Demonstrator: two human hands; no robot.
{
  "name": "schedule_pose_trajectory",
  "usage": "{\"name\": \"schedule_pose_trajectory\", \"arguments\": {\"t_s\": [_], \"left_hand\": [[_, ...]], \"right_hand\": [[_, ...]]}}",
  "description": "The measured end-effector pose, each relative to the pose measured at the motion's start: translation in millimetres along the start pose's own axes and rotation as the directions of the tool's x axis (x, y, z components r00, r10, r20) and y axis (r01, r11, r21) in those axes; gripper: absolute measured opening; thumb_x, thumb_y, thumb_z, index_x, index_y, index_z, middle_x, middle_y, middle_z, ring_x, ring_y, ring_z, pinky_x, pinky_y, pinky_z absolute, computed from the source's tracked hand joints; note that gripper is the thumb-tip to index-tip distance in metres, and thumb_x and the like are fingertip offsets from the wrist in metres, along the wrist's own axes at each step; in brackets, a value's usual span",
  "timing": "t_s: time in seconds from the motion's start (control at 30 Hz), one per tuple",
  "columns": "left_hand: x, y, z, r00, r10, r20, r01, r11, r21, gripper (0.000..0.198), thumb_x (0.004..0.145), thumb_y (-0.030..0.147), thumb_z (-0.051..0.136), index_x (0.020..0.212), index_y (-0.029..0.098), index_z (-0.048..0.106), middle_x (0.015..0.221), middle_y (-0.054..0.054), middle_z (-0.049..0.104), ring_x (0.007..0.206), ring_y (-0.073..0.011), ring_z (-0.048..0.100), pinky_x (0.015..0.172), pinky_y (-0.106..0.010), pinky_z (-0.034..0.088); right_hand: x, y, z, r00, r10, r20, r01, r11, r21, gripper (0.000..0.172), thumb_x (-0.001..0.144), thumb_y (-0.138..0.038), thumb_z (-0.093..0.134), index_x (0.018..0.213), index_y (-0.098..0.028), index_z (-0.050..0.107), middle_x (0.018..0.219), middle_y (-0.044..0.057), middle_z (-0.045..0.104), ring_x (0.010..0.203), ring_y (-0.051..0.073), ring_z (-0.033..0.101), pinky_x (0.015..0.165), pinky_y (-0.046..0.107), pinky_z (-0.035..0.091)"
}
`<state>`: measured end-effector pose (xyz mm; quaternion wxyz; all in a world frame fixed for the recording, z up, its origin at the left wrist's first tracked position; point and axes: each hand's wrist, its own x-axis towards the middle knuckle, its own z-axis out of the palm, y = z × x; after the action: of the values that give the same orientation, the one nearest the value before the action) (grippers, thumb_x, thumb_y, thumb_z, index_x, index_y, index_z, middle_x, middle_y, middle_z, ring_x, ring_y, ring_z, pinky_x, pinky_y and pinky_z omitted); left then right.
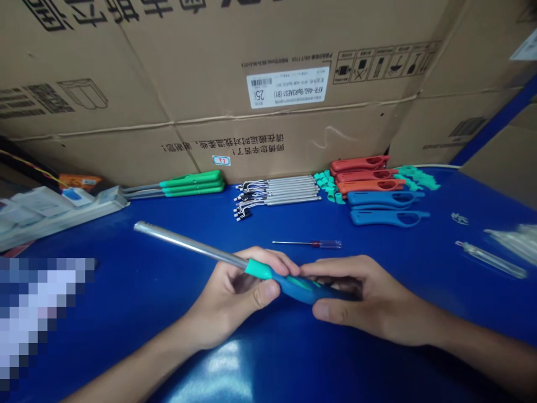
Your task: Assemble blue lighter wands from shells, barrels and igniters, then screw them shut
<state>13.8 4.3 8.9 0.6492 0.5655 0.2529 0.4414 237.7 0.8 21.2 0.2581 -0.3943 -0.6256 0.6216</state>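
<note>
Both my hands hold one long lighter [289, 283] with a blue handle, a teal collar and a silver metal tube [184, 243] that points up-left over the blue table [126, 313]. My left hand [239, 299] is closed round the collar end of the handle. My right hand [364, 299] is closed round the rear of the blue handle. A small screwdriver [310, 244] with a clear handle lies on the table just beyond my hands.
Along the back lie green-handled lighters [184, 183], a bundle of metal tubes [274, 193], red and blue handle shells [377, 190] and teal collars [329, 184]. Cardboard boxes [260, 84] wall off the back. Plastic-wrapped items [503, 249] lie at the right, packets [46, 210] at the left.
</note>
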Motion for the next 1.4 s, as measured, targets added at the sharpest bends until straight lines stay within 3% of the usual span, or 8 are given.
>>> {"name": "schedule_pose_trajectory", "arguments": {"t_s": [0.23, 0.43, 0.6, 0.73, 0.9, 1.03, 1.27, 1.4], "left_hand": [[2, 4, 0.3, 1.000, -0.015, 0.010, 0.015, 0.997, 0.072, 0.017, 0.078, 0.028, 0.076, 0.089, 0.017, 0.070, 0.089, -0.007, 0.067, 0.091, -0.0202, 0.061, 0.079, -0.032, 0.050], [-1, 0, 1.3, 0.999, 0.032, -0.006, -0.031, 0.997, 0.077, 0.010, 0.079, 0.024, 0.075, 0.085, 0.017, 0.070, 0.085, -0.006, 0.067, 0.087, -0.0195, 0.060, 0.076, -0.031, 0.049], [-4, 0, 4.4, 0.999, 0.039, -0.031, -0.037, 0.996, 0.076, 0.010, 0.080, 0.025, 0.074, 0.084, 0.017, 0.069, 0.085, -0.006, 0.065, 0.085, -0.0189, 0.059, 0.073, -0.030, 0.048], [-5, 0, 5.8, 0.998, 0.048, -0.035, -0.045, 0.995, 0.084, 0.012, 0.080, 0.027, 0.074, 0.083, 0.016, 0.069, 0.084, -0.006, 0.063, 0.082, -0.0194, 0.059, 0.072, -0.031, 0.047], [-3, 1, 5.3, 0.999, 0.036, -0.035, -0.034, 0.996, 0.081, 0.013, 0.081, 0.028, 0.073, 0.085, 0.017, 0.068, 0.085, -0.005, 0.063, 0.080, -0.0173, 0.060, 0.070, -0.029, 0.047], [-1, 0, 3.6, 0.998, 0.020, -0.053, -0.017, 0.999, 0.050, 0.011, 0.081, 0.026, 0.073, 0.088, 0.019, 0.069, 0.085, -0.004, 0.065, 0.079, -0.0148, 0.062, 0.069, -0.025, 0.049], [-3, -2, -2.5, 0.988, -0.050, -0.149, 0.065, 0.993, 0.102, 0.014, 0.078, 0.028, 0.077, 0.089, 0.021, 0.071, 0.082, -0.002, 0.067, 0.078, -0.0127, 0.061, 0.068, -0.021, 0.048], [-4, -3, -7.7, 0.979, -0.043, -0.200, 0.070, 0.989, 0.129, 0.016, 0.076, 0.026, 0.079, 0.091, 0.024, 0.073, 0.084, -0.001, 0.070, 0.079, -0.0119, 0.062, 0.069, -0.020, 0.049]], "right_hand": [[2, 3, 4, 1.000, 0.025, -0.005, -0.025, 0.999, 0.026, 0.050, 0.075, -0.044, 0.075, 0.118, -0.019, 0.070, 0.094, 0.007, 0.073, 0.080, 0.017, 0.066, 0.068, 0.029, 0.056], [2, 4, 5, 0.999, 0.020, 0.025, -0.021, 0.999, 0.045, 0.049, 0.074, -0.041, 0.076, 0.118, -0.021, 0.070, 0.112, 0.007, 0.072, 0.102, 0.022, 0.066, 0.089, 0.033, 0.054], [2, 5, 7, 0.998, 0.046, 0.045, -0.048, 0.997, 0.060, 0.050, 0.073, -0.040, 0.077, 0.118, -0.021, 0.069, 0.112, 0.007, 0.072, 0.102, 0.022, 0.066, 0.089, 0.035, 0.054], [3, 6, 9, 0.998, 0.044, 0.048, -0.047, 0.996, 0.072, 0.051, 0.073, -0.042, 0.076, 0.119, -0.020, 0.069, 0.112, 0.008, 0.071, 0.096, 0.021, 0.066, 0.083, 0.034, 0.056], [3, 8, 10, 0.996, 0.057, 0.071, -0.064, 0.994, 0.093, 0.056, 0.075, -0.043, 0.074, 0.124, -0.017, 0.065, 0.087, 0.006, 0.069, 0.068, 0.012, 0.060, 0.063, 0.026, 0.054], [3, 5, 9, 0.994, 0.070, 0.084, -0.078, 0.991, 0.107, 0.054, 0.080, -0.043, 0.070, 0.126, -0.015, 0.063, 0.079, 0.003, 0.065, 0.061, 0.009, 0.055, 0.058, 0.024, 0.051], [1, -2, 7, 1.000, 0.005, -0.018, -0.007, 0.994, -0.112, 0.036, 0.082, -0.038, 0.069, 0.113, -0.020, 0.069, 0.087, 0.003, 0.072, 0.070, 0.013, 0.065, 0.064, 0.024, 0.054], [0, 1, 4, 0.967, -0.233, -0.102, 0.171, 0.891, -0.420, 0.022, 0.084, -0.035, 0.066, 0.101, -0.023, 0.073, 0.096, 0.003, 0.074, 0.083, 0.017, 0.069, 0.070, 0.024, 0.055]]}}
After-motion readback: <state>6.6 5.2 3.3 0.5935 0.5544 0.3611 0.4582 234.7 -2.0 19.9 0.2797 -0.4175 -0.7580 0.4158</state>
